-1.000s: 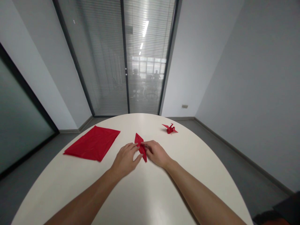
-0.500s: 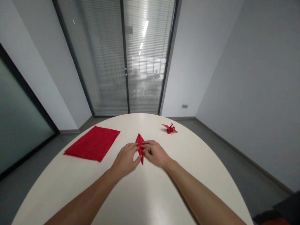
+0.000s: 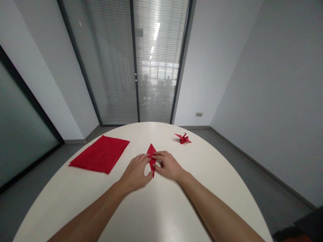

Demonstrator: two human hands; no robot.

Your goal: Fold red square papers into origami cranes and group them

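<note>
A folded red paper [image 3: 151, 150], shaped like a narrow kite with a centre crease, lies on the white table in front of me. From the left, my left hand [image 3: 135, 169] presses its fingertips on the paper's edge, its thumb at the lower tip. My right hand [image 3: 168, 164] holds the right side, fingers on the middle and thumb lower down on the narrow part. The fingertips hide some of the paper's middle.
A flat stack or sheet of red paper [image 3: 101, 154] rests on the left of the round white table [image 3: 156, 208]. A finished red paper crane [image 3: 183, 138] stands at the back right. Beyond the table's far edge are glass panels with blinds [image 3: 113, 67].
My right thumb has moved down and inward onto the paper's lower part. The folded paper's top has shifted slightly to the right. The left hand is almost unchanged.
</note>
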